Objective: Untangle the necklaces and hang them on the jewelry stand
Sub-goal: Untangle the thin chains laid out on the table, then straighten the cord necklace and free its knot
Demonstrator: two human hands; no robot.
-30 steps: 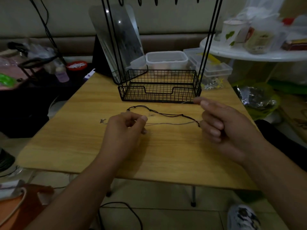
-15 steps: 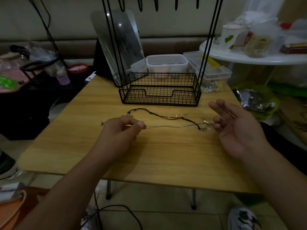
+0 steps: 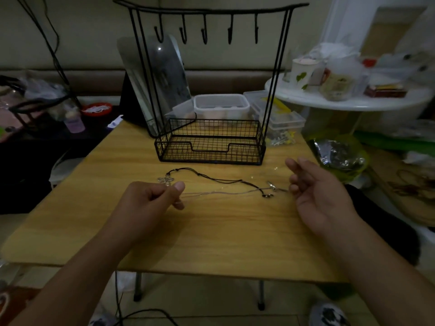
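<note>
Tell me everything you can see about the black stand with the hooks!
The jewelry stand looks like thin black metal wire. A curved top bar carries five hooks, all empty. Slanted double rods run down each side to a mesh basket with a notched front, also empty. It stands upright at the back of the wooden table, behind the necklaces; neither hand touches it.

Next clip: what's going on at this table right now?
A person is untangling necklaces on a wooden table. The left hand pinches one end of a thin light chain, which runs toward the open right hand. A black cord necklace lies on the table beside the chain, seemingly crossing it near the right end. The jewelry stand behind has bare hooks; nothing is hung yet.
</note>
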